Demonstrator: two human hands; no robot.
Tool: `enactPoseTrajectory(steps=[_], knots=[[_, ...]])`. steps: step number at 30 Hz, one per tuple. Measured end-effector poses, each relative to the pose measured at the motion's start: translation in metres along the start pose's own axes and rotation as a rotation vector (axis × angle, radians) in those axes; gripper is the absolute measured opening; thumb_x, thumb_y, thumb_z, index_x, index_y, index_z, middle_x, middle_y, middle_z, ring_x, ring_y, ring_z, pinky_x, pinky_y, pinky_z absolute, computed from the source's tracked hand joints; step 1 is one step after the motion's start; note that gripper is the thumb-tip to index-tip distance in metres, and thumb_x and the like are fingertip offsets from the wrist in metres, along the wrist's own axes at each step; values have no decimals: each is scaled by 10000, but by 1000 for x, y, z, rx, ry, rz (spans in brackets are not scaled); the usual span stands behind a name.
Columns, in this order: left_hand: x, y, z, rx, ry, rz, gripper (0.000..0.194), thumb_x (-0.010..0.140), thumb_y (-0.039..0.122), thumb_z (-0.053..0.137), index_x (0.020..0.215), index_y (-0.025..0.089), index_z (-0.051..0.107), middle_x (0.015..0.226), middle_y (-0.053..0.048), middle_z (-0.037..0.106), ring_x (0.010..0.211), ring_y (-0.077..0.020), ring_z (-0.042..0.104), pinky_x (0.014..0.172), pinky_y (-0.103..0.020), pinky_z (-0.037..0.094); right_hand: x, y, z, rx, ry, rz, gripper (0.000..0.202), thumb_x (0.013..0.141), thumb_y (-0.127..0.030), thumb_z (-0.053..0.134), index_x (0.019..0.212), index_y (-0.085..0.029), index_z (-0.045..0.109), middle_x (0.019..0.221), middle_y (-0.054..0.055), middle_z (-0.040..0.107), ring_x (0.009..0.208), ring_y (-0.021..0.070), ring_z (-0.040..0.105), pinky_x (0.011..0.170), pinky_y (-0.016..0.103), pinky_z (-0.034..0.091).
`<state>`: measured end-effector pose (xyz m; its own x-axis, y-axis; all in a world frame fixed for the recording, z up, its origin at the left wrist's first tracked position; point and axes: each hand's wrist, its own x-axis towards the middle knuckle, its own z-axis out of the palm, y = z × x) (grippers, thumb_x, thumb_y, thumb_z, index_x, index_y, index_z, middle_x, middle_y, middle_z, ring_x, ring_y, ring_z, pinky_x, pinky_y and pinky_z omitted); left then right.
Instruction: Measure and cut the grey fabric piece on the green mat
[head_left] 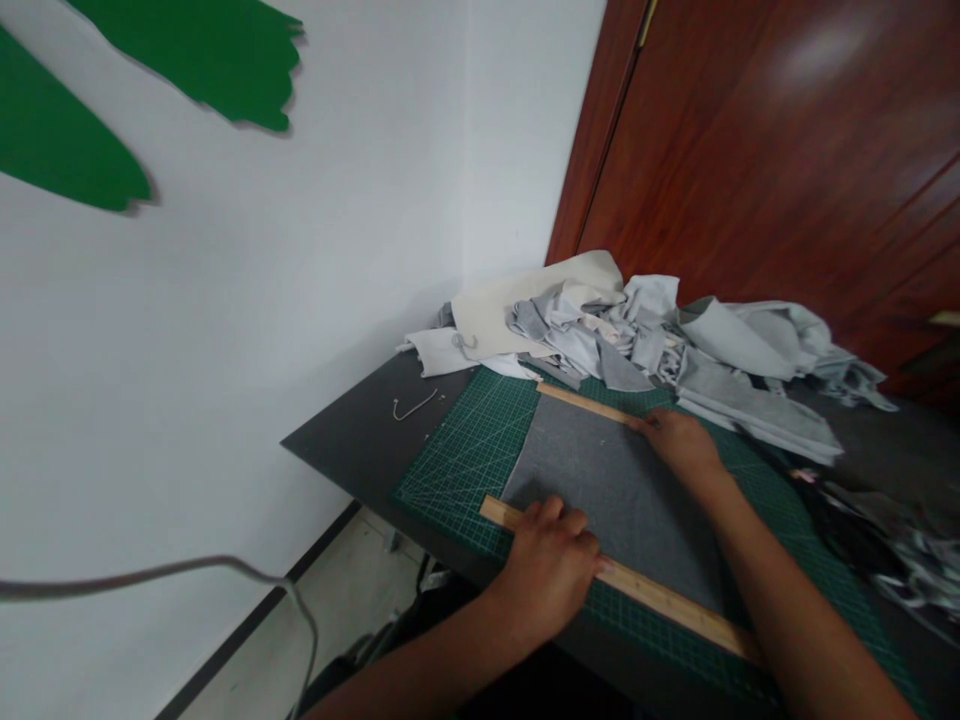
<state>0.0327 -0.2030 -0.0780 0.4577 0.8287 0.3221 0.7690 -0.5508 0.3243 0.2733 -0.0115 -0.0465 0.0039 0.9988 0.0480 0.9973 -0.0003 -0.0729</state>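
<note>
A grey piece of fabric (600, 470) lies flat on a green cutting mat (442, 475). Along its near edge runs a wooden ruler (667, 600), and my left hand (551, 565) grips it with the fingers curled over it onto the cloth. A second wooden strip, which looks like another ruler (581, 402), lies along the fabric's far edge. My right hand (682, 450) pinches that strip towards its right side; the hand hides part of it. My right forearm crosses over the fabric's right side.
Crumpled grey and white fabric pieces (630, 330) are heaped along the back, with folded grey cloth (757, 400) to the right. Dark scissors-like tools (825, 510) and scraps lie at the right. A bent wire hook (414, 405) rests on the black table (352, 430). A wall borders the left.
</note>
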Motion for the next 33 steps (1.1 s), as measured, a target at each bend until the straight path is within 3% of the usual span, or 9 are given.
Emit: enactPoseTrajectory(steps=[10, 33], knots=[[0, 2, -1, 3, -4, -26, 276, 970, 411, 673, 814, 183, 674, 911, -14, 655, 972, -231, 535, 812, -397, 399, -6, -7, -11, -41, -59, 131, 441, 1007, -531, 476, 970, -183, 744, 1118, 211, 762, 1092, 379, 712, 845, 436, 538], [0, 2, 2, -2, -9, -29, 265, 960, 409, 689, 811, 189, 698, 880, -18, 653, 957, -225, 529, 802, -390, 406, -8, 0, -12, -32, -21, 182, 517, 977, -622, 460, 888, -190, 728, 1052, 218, 761, 1064, 413, 722, 833, 493, 554]])
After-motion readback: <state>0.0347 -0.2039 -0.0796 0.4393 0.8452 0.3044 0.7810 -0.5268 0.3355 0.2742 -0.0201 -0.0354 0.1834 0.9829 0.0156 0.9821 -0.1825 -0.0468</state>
